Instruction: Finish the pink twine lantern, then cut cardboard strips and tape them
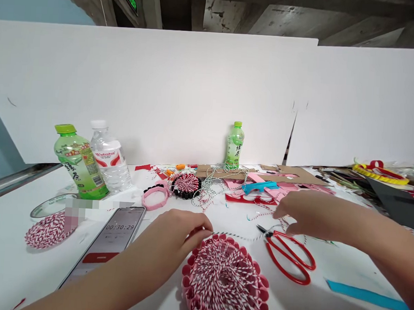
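Close in front of me lies a round woven piece of red-and-white twine with a scalloped pink rim. My left hand is at its upper left edge, fingertips pinched on a thin dark-and-white string. That string runs right toward the scissors, which have red handles and lie on the table with dark blades pointing up and left. Above the scissors hovers my right hand, its thumb and fingers apart and nothing visible between them. Loose red-and-white twine lies beside its fingertips.
At left are a phone showing a timer, a twine coaster, a tape roll, a green tea bottle and a water bottle. Tangled string, a black-rimmed disc and another bottle stand behind. A blue strip lies right.
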{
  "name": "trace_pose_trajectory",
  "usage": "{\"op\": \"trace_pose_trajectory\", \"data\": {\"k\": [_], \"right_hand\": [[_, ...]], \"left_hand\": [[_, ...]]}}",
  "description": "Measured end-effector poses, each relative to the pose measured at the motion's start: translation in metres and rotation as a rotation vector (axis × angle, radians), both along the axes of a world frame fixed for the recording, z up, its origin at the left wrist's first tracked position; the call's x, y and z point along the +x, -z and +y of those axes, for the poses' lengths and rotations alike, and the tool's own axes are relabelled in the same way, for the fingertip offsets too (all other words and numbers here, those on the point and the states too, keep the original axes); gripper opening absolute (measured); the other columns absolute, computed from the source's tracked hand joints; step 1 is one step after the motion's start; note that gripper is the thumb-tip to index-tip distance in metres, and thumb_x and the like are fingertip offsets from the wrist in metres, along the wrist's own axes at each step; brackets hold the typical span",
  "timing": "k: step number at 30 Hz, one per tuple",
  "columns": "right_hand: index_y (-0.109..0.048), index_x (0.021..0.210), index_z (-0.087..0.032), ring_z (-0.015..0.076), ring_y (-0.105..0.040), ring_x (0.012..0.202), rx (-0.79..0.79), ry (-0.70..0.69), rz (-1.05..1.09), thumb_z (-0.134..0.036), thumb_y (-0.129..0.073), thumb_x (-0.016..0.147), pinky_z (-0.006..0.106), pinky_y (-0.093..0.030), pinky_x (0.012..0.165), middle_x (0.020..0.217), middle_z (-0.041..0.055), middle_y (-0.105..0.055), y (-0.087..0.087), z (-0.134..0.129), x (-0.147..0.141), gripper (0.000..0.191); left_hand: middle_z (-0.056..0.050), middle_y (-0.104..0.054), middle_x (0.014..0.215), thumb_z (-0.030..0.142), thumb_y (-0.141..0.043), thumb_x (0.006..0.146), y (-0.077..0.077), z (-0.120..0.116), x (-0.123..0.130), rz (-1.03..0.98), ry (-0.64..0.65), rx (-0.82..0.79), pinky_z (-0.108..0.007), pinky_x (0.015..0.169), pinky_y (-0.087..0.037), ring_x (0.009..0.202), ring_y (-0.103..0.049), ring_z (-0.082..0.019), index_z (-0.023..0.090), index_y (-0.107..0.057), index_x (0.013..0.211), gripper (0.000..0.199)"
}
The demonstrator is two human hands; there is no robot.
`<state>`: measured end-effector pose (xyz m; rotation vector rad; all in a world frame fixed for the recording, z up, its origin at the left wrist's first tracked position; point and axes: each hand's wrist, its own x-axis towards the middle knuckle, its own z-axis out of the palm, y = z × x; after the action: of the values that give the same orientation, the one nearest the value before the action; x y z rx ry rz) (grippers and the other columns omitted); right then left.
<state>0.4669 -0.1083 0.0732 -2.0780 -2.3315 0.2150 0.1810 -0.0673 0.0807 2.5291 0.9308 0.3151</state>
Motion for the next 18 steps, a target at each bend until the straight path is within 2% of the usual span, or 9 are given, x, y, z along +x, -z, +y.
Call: {"op": "trace_pose_trajectory", "data": {"k": [2, 3, 5, 6, 7, 9, 12, 15, 18], "right_hand": [[-0.068, 0.112, -0.021, 0.0351, -0.065, 0.095, -0.015, -0.046, 0.106, -0.023, -0.069, 0.070, 0.041, -0.051, 0.071, 0.109, 0.0135, -0.070, -0.001, -0.004, -0.021, 0.042], [-0.062, 0.121, -0.025, 0.0287, -0.066, 0.096, -0.027, -0.081, 0.187, -0.029, -0.064, 0.078, 0.037, -0.051, 0.074, 0.115, 0.0107, -0.068, -0.003, -0.007, -0.035, 0.042], [-0.048, 0.132, -0.031, 0.0152, -0.070, 0.072, -0.131, -0.161, 0.401, -0.036, -0.045, 0.093, 0.025, -0.052, 0.065, 0.085, 0.0011, -0.074, -0.005, -0.013, -0.063, 0.040], [-0.043, 0.136, -0.028, 0.0155, -0.070, 0.070, -0.253, -0.196, 0.662, -0.033, -0.047, 0.093, 0.025, -0.052, 0.065, 0.078, 0.0011, -0.074, -0.006, -0.016, -0.074, 0.044], [-0.045, 0.135, -0.029, 0.0158, -0.070, 0.072, -0.283, -0.194, 0.789, -0.033, -0.048, 0.092, 0.026, -0.053, 0.066, 0.078, 0.0009, -0.073, -0.005, -0.018, -0.083, 0.043], [-0.054, 0.127, -0.026, 0.0176, -0.069, 0.076, -0.221, -0.144, 0.902, -0.029, -0.054, 0.089, 0.028, -0.053, 0.068, 0.085, 0.0036, -0.073, -0.002, -0.021, -0.093, 0.038], [-0.066, 0.104, -0.021, 0.0158, -0.067, 0.069, -0.066, -0.121, 0.815, -0.024, -0.057, 0.086, 0.026, -0.052, 0.062, 0.079, 0.0024, -0.071, 0.003, -0.020, -0.091, 0.020], [-0.067, 0.084, -0.020, 0.0135, -0.062, 0.063, 0.009, -0.170, 0.693, -0.018, -0.060, 0.082, 0.024, -0.048, 0.058, 0.071, 0.0001, -0.066, 0.005, -0.018, -0.087, 0.008], [-0.066, 0.076, -0.019, 0.0125, -0.057, 0.063, 0.073, -0.190, 0.583, -0.014, -0.057, 0.082, 0.024, -0.042, 0.057, 0.071, -0.0001, -0.064, 0.006, -0.018, -0.087, 0.012]], "left_hand": [[0.002, -0.069, 0.080, 0.031, -0.047, 0.094, 0.002, 0.000, 0.002, -0.017, -0.002, -0.027, -0.028, 0.069, -0.041, 0.075, -0.061, -0.016, 0.023, -0.065, 0.085, 0.022], [0.002, -0.069, 0.080, 0.032, -0.047, 0.093, 0.004, -0.001, 0.003, -0.026, 0.003, -0.025, -0.028, 0.069, -0.040, 0.074, -0.061, -0.016, 0.023, -0.066, 0.086, 0.022], [0.001, -0.070, 0.080, 0.032, -0.048, 0.094, 0.007, -0.002, 0.005, -0.044, 0.027, 0.002, -0.028, 0.068, -0.040, 0.074, -0.061, -0.016, 0.023, -0.066, 0.087, 0.021], [0.001, -0.071, 0.081, 0.032, -0.048, 0.094, 0.009, -0.002, 0.005, -0.054, 0.047, 0.015, -0.027, 0.067, -0.040, 0.074, -0.062, -0.016, 0.023, -0.066, 0.087, 0.021], [0.001, -0.071, 0.081, 0.032, -0.048, 0.094, 0.011, -0.003, 0.005, -0.058, 0.064, 0.025, -0.027, 0.067, -0.040, 0.073, -0.062, -0.016, 0.023, -0.066, 0.087, 0.021], [0.001, -0.071, 0.079, 0.033, -0.050, 0.093, 0.012, -0.006, 0.005, -0.049, 0.080, 0.054, -0.026, 0.065, -0.041, 0.072, -0.062, -0.016, 0.022, -0.066, 0.086, 0.020], [0.000, -0.070, 0.076, 0.033, -0.050, 0.093, 0.011, -0.009, 0.005, -0.005, 0.085, 0.154, -0.027, 0.064, -0.041, 0.071, -0.062, -0.017, 0.019, -0.065, 0.083, 0.022], [-0.001, -0.069, 0.078, 0.030, -0.043, 0.096, 0.008, -0.011, 0.005, 0.032, 0.126, 0.219, -0.028, 0.064, -0.041, 0.071, -0.062, -0.017, 0.019, -0.064, 0.085, 0.026], [-0.001, -0.068, 0.078, 0.029, -0.036, 0.099, 0.010, -0.010, 0.006, 0.078, 0.140, 0.224, -0.028, 0.063, -0.040, 0.072, -0.061, -0.017, 0.019, -0.062, 0.086, 0.030]]}}
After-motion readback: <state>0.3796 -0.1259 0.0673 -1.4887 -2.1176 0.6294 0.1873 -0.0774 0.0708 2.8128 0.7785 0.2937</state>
